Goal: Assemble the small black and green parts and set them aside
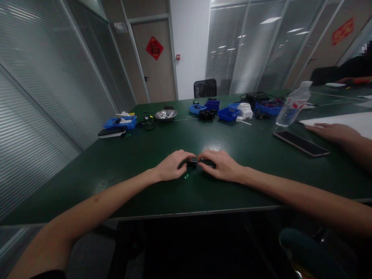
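My left hand (173, 166) and my right hand (220, 165) meet over the middle of the dark green table (139, 193). Between their fingertips is a small black object (192, 164), too dark and small to name. The left thumb and fingers close on its left side. My right thumb and index finger pinch at its right end, where a thin pale edge shows; what exactly they grip is hidden. Just below the left fingertips, a tiny green circuit board (186, 176) lies flat on the table.
A phone (301, 143) and a water bottle (294, 104) stand to the right, near another person's hand (334, 132). Along the back are a metal bowl (166, 115), blue bins (228, 114) and a cable tangle (255, 97). At far left sits a blue tray (120, 123).
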A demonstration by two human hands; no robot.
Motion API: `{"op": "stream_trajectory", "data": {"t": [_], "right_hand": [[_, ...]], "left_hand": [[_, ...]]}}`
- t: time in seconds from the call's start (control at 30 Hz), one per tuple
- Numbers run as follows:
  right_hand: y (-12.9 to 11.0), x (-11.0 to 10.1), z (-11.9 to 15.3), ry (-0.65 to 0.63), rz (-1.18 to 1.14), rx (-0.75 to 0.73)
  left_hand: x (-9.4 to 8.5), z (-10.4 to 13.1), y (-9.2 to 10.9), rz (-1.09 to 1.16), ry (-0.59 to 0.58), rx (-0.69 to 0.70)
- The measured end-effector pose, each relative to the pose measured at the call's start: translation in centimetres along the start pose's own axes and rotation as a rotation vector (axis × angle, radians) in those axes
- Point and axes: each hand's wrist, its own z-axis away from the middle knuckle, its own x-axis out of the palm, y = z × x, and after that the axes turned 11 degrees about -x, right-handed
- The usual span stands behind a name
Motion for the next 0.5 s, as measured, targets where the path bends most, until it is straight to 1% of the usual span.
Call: {"op": "stream_trajectory", "data": {"t": [0.2, 0.3, 0.5], "right_hand": [[0.3, 0.2, 0.0, -0.002, 0.05, 0.025], [0.5, 0.4, 0.0, -0.003, 0.061, 0.044], [1.4, 0.7, 0.0, -0.007, 0.152, 0.19]], "left_hand": [[0.6, -0.4, -1.1, -0.077, 0.031, -0.045], [1.0, -0.5, -1.6, -0.11, 0.019, -0.074], [1.0, -0.4, -1.6, -0.129, 0.004, -0.073]]}}
